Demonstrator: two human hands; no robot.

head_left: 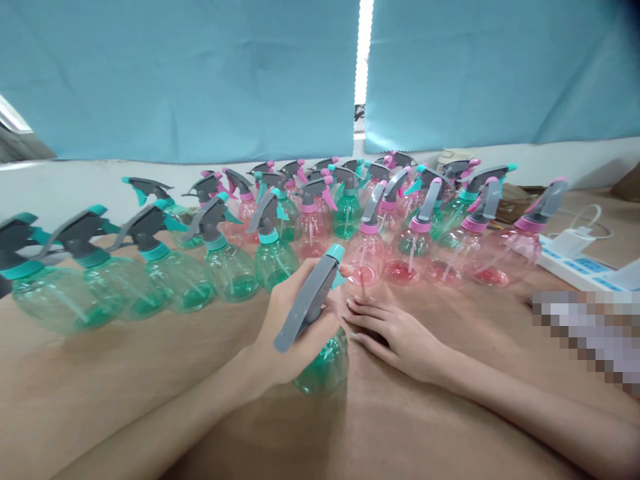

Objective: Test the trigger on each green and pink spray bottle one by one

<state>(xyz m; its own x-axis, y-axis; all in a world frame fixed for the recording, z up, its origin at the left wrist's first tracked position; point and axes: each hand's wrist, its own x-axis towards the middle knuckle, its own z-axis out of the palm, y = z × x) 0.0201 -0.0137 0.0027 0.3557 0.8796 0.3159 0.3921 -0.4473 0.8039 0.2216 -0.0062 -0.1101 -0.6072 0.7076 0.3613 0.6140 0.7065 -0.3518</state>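
My left hand (290, 327) is wrapped round the neck of a green spray bottle (325, 367) with a grey trigger head and a turquoise nozzle. Its nozzle points up and to the right, and my fingers hide the collar. Just right of that bottle, my right hand (400, 333) rests palm down on the brown table (425, 427), fingers stretched out and holding nothing. Beyond my hands, green spray bottles (233, 270) line up on the left. Pink spray bottles (400, 257) stand in front on the right.
More green and pink spray bottles crowd behind the front ones. At the right lies a white power strip (575, 263) with a white plug (575, 240) and cable. A blurred-out object (590, 333) sits near it. Blue curtains (200, 80) hang behind the table.
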